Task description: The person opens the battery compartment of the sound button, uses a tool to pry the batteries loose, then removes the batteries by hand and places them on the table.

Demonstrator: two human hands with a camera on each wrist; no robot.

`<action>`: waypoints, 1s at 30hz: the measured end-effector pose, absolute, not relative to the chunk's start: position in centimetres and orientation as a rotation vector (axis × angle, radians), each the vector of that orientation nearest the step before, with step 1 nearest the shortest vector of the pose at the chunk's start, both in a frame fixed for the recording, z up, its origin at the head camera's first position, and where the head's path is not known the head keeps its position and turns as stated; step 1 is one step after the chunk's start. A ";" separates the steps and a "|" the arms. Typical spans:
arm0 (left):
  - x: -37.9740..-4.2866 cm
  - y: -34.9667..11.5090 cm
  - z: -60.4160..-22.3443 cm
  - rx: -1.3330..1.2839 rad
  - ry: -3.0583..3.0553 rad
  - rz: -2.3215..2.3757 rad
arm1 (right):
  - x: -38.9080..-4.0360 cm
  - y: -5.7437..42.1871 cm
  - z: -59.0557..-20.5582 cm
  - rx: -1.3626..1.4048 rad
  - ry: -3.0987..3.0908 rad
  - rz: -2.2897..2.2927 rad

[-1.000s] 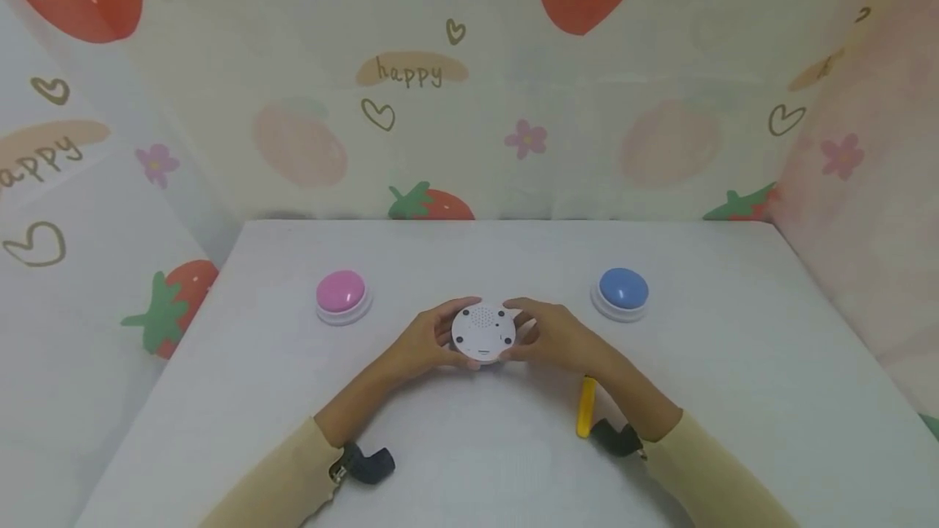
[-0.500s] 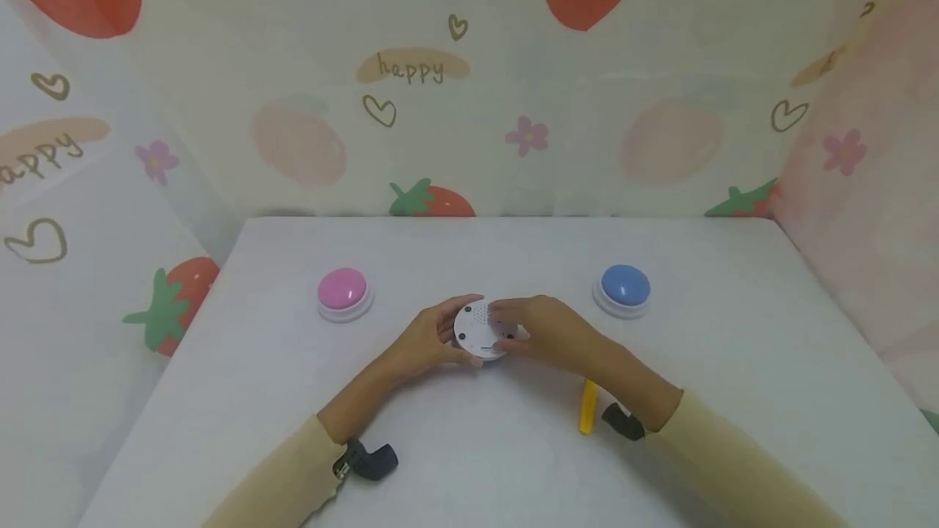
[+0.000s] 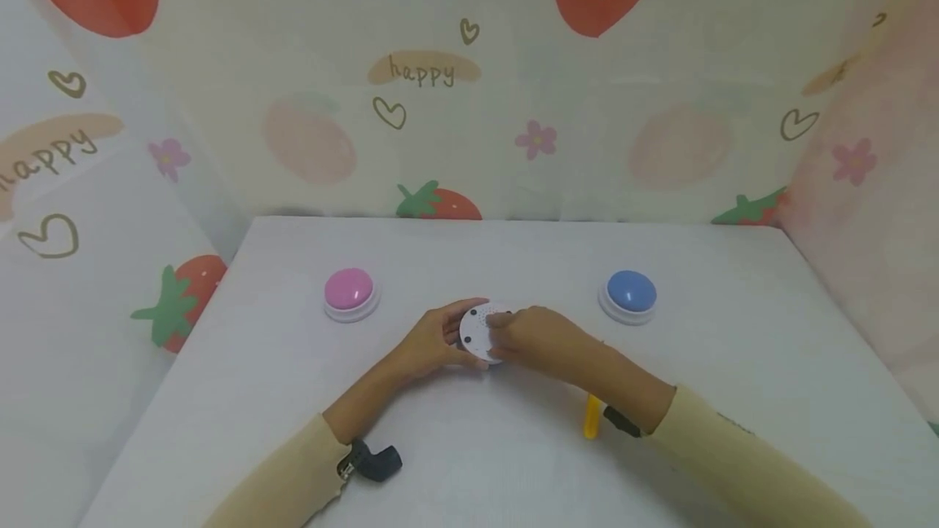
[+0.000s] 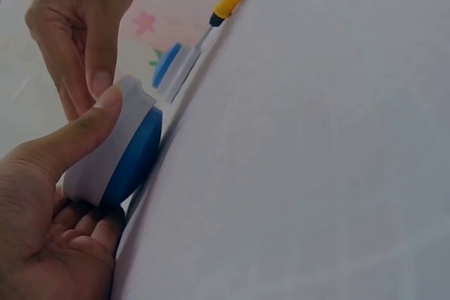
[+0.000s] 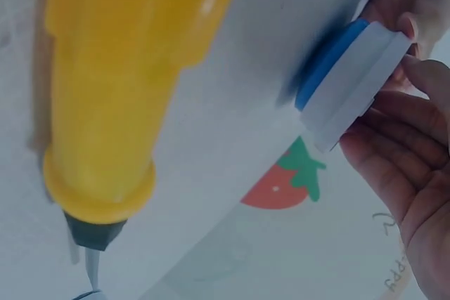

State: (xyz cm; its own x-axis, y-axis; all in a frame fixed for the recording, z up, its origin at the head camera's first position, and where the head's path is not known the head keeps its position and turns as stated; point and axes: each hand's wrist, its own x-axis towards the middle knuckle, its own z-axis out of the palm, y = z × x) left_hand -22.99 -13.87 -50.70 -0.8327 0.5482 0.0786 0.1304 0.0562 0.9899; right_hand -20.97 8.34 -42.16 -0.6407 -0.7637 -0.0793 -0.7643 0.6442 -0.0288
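Note:
Bottom side up over the middle of the table, a round white push button point(image 3: 473, 339) shows a base with speaker holes and dark feet. Its blue dome point(image 4: 137, 156) faces down in the left wrist view. My left hand point(image 3: 434, 342) grips it by the rim, thumb on the near side and fingers behind. My right hand point(image 3: 548, 342) reaches over from the right, its fingertips touching the base and covering its right half. The right wrist view shows these fingers point(image 5: 394, 149) slightly bent against the underside. A yellow-handled screwdriver point(image 3: 592, 416) lies below my right forearm.
A pink push button point(image 3: 349, 290) stands dome up at the back left. Another blue push button point(image 3: 631, 293) stands at the back right. Behind the white table point(image 3: 469, 463) hangs a strawberry-print backdrop point(image 3: 455, 137).
My right hand has gone from holding the button's right rim to lying over its base, fingertips on the underside. My left hand keeps its grip. The head view has shifted slightly.

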 end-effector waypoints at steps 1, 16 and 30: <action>-23.0 -13.9 -50.7 0.677 2.015 1.842 | -20.9 8.3 -42.2 -1.323 2.767 0.058; -22.8 -13.8 -50.4 0.583 2.014 1.865 | -20.1 7.9 -41.6 -1.633 2.665 0.721; -23.0 -13.7 -50.5 0.551 1.978 1.911 | -19.7 8.3 -43.3 -1.591 2.962 -0.042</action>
